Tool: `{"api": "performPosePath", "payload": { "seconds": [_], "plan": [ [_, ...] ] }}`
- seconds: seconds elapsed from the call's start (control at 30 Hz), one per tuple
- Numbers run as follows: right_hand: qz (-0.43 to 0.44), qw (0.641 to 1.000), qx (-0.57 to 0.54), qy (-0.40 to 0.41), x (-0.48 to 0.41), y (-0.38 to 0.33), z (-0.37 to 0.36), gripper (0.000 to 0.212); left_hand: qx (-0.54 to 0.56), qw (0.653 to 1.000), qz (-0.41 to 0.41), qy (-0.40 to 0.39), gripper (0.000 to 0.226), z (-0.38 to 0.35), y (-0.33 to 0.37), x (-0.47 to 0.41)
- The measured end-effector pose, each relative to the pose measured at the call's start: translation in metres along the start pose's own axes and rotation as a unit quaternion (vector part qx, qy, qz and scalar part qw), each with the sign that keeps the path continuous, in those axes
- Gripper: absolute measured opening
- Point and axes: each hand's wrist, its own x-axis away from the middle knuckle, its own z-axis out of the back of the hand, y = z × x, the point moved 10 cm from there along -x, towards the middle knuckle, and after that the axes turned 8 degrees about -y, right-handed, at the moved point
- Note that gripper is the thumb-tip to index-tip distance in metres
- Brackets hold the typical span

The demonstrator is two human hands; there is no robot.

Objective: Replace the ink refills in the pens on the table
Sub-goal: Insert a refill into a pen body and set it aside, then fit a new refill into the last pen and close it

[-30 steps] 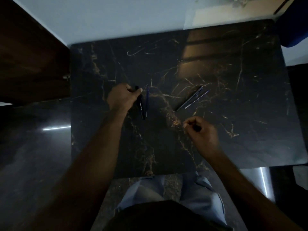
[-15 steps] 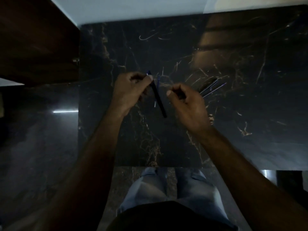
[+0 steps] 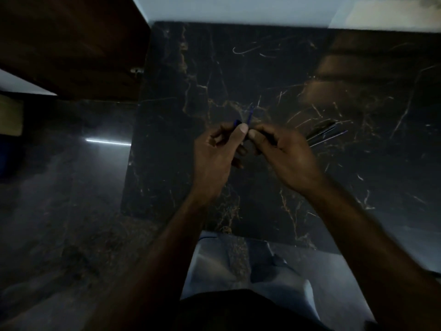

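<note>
My left hand [image 3: 216, 151] and my right hand [image 3: 284, 154] meet above the middle of the black marble table [image 3: 262, 80], thumbs almost touching. Between them they pinch a dark blue pen [image 3: 238, 122]; only its blue end shows past my left thumb. A thin blue refill [image 3: 249, 117] sticks up from the fingers, and which hand holds it I cannot tell. Another dark pen [image 3: 321, 132] and a thin refill [image 3: 334, 137] lie side by side on the table, just right of my right hand.
A dark wooden cabinet [image 3: 71, 44] stands at the left, beside the table's left edge. The table's front edge runs just above my knees [image 3: 238, 271]. Glossy dark floor with a light streak [image 3: 107, 141] lies to the left.
My left hand lifted the pen off the table and my right hand came over from the lower right to meet it. Both hands now grip the pen together; the camera shifted too.
</note>
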Motion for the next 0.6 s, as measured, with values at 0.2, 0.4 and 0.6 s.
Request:
{"api": "performPosePath", "payload": {
  "seconds": [0.2,0.4,0.6],
  "plan": [
    [-0.039,0.995,0.094,0.005,-0.006,0.011,-0.020,0.025,0.072,0.995,0.058,-0.031,0.011,0.011,-0.043,-0.004],
    [-0.102,0.990,0.092,0.018,-0.015,0.014,-0.041,0.028,0.147,0.980,0.123,-0.054,0.017,0.035,-0.070,-0.041],
    [-0.154,0.985,0.067,0.038,-0.003,0.027,-0.054,0.023,0.050,0.975,0.213,-0.040,0.019,0.070,-0.101,-0.098]
  ]
}}
